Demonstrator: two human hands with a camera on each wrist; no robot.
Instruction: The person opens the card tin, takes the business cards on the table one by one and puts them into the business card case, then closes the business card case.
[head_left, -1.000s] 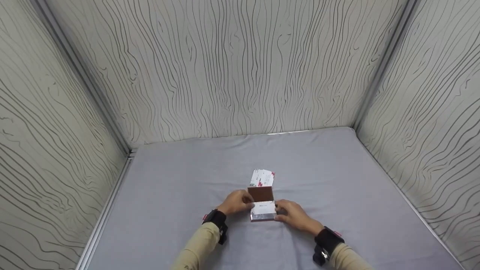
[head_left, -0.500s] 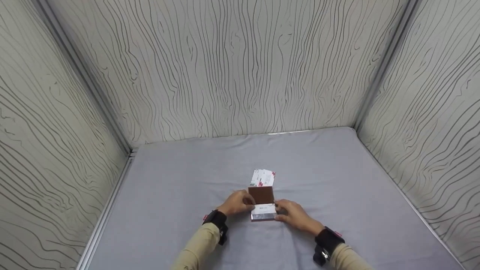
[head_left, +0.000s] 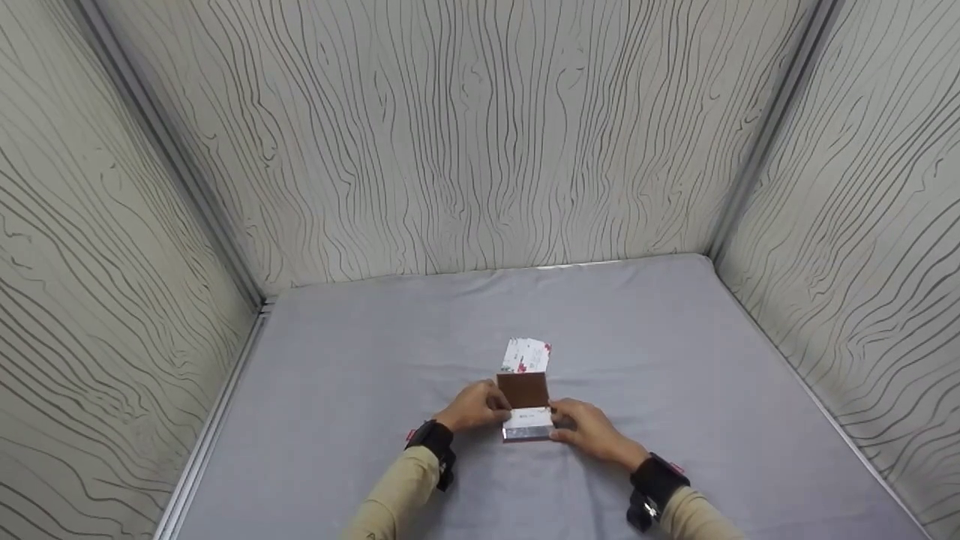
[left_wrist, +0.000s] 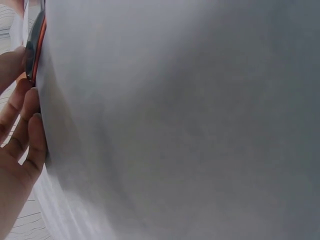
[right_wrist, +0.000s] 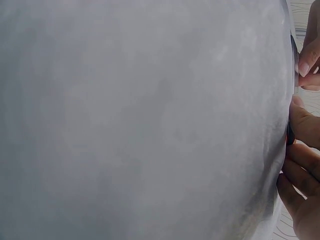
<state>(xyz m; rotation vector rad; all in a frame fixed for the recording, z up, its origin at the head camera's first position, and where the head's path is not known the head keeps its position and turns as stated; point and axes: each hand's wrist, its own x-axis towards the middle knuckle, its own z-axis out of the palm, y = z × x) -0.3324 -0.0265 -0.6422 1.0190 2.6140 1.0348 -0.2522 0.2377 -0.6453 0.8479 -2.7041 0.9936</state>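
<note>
In the head view a brown business card case (head_left: 523,391) stands with its lid raised, its silver lower half (head_left: 528,433) toward me. A white business card (head_left: 531,418) with small print lies in the lower half. My left hand (head_left: 472,406) pinches the card at its upper left corner, the fingertips close by the lid's lower left. At the right side my right hand (head_left: 596,433) grips the case between thumb and fingers. The left wrist view shows the left thumb and fingers (left_wrist: 34,137) beside the case's reddish edge (left_wrist: 41,47). The right wrist view has both hands at its right margin.
Behind the lid several white cards (head_left: 526,355) with red flower prints lie fanned on the grey cloth (head_left: 360,352). Pale panels (head_left: 480,150) with dark wavy lines enclose the table at the back and both sides.
The card has slid down toward me in the case, showing more of the brown lid's lower part. My left fingertips have shifted slightly down and right with it. The right hand keeps its grip.
</note>
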